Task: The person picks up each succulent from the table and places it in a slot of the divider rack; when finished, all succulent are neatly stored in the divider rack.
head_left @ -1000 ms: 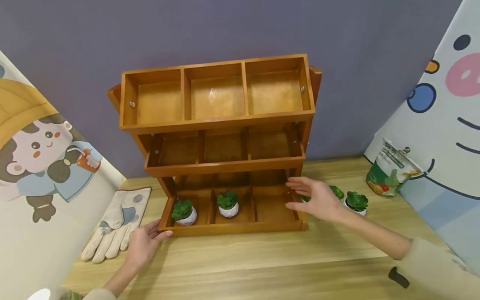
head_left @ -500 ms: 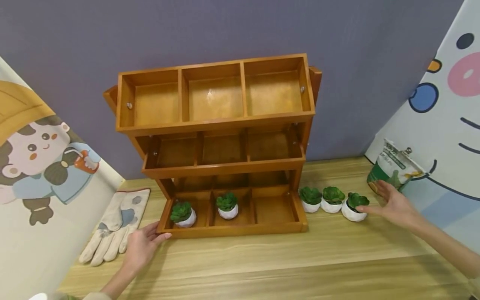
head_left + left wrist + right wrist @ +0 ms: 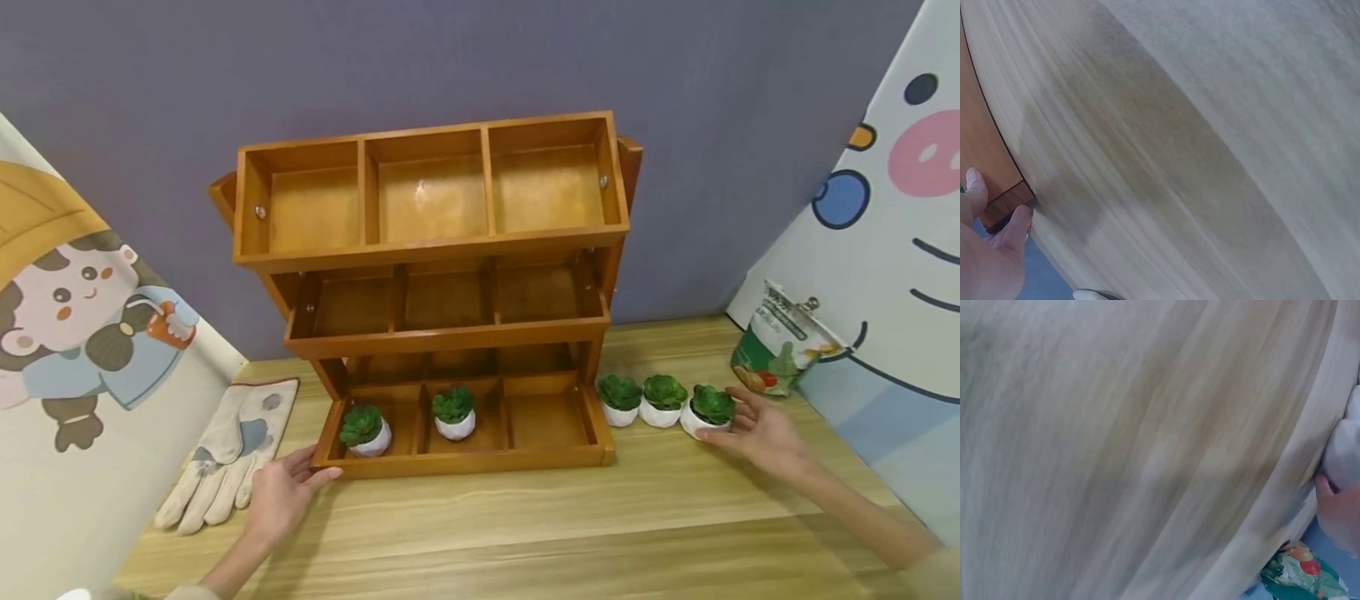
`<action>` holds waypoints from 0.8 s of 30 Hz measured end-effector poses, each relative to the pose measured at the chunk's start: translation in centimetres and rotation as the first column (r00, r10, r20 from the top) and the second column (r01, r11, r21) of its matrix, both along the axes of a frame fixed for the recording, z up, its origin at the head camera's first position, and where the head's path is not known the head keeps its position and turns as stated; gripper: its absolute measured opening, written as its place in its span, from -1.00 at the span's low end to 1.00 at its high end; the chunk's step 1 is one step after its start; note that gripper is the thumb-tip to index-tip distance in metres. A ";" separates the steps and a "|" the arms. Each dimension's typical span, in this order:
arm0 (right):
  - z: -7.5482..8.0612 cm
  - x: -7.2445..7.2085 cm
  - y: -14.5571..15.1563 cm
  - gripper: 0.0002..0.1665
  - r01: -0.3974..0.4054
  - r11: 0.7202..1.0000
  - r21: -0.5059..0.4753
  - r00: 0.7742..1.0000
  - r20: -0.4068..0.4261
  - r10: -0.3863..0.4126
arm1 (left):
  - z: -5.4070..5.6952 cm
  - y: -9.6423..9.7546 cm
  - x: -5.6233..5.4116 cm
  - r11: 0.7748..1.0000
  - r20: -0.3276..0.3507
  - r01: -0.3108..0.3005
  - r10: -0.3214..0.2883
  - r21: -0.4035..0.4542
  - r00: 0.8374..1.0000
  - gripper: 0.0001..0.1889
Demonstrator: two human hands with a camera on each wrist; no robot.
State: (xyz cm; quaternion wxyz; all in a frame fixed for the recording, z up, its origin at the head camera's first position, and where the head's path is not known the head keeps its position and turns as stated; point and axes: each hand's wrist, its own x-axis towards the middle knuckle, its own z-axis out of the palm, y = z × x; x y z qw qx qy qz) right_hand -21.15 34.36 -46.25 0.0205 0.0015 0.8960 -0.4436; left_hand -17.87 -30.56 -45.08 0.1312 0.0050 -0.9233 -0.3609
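I had the right hand (image 3: 763,435) curled, thumb and fingers, around the nearest potted plant (image 3: 711,407), a dark-green leafy rosette in a white faceted pot, standing on the table (image 3: 525,533) between that hand and two matching plants (image 3: 662,402). Well apart, my left hand (image 3: 279,493) gripped the near corner of the three-tiered wooden shelf (image 3: 435,242). Half a second earlier, the right fingers had been spread wide of the pot, overlapping the printed pouch (image 3: 776,343); they had since drawn in. The left hand's grip had not shifted.
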 end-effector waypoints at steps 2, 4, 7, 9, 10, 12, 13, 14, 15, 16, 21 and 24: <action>-0.1 0.1 -0.2 0.10 0.031 0.999 0.045 0.999 -0.025 -0.030 | 0.0 -0.1 0.0 1.000 0.009 -0.005 0.004 0.006 1.000 -0.47; -0.1 0.3 -0.3 0.07 0.058 0.995 0.082 0.997 -0.050 -0.054 | -0.1 -0.1 -0.1 1.000 0.006 0.001 -0.001 0.010 1.000 -0.47; 0.2 0.7 -0.5 0.04 0.100 0.988 0.119 0.993 -0.075 -0.092 | -0.1 -0.1 -0.2 1.000 -0.005 0.012 -0.012 0.013 1.000 -0.47; 0.6 0.8 -0.6 0.03 0.110 0.986 0.122 0.992 -0.072 -0.102 | 0.0 -0.2 0.0 1.000 -0.014 0.013 -0.013 0.007 1.000 -0.46; 0.9 0.9 -0.6 0.03 0.120 0.986 0.120 0.991 -0.070 -0.112 | 0.0 -0.1 0.0 1.000 -0.017 0.013 -0.013 0.004 1.000 -0.46; 1.6 1.1 -0.8 -0.02 0.126 0.988 0.084 0.990 -0.067 -0.121 | 0.1 -0.1 0.0 1.000 -0.020 0.014 -0.014 -0.003 1.000 -0.46; 2.0 1.2 -0.9 -0.04 0.123 0.990 0.073 0.991 -0.069 -0.118 | 0.1 -0.2 0.0 1.000 -0.021 0.014 -0.014 -0.004 1.000 -0.46; 2.4 1.3 -1.0 -0.06 0.114 0.992 0.052 0.992 -0.063 -0.110 | 0.1 -0.2 0.0 1.000 -0.020 0.015 -0.015 -0.004 1.000 -0.46; 2.8 1.4 -1.1 -0.06 0.103 0.994 0.038 0.993 -0.054 -0.101 | 0.2 -0.2 0.0 1.000 -0.019 0.016 -0.016 -0.004 1.000 -0.46; 3.3 1.4 -1.3 -0.05 0.100 0.994 0.036 0.994 -0.049 -0.098 | 0.2 -0.2 0.0 1.000 -0.016 0.019 -0.019 -0.002 1.000 -0.45; 5.8 1.5 -3.0 0.03 0.040 0.999 -0.016 0.999 0.007 -0.040 | 0.2 -0.3 -0.1 1.000 0.000 0.027 -0.027 0.006 1.000 -0.45; 6.9 1.6 -4.7 -0.03 0.021 0.999 -0.046 0.999 -0.030 -0.022 | 0.2 -0.2 0.0 1.000 0.019 0.022 -0.022 0.012 1.000 -0.45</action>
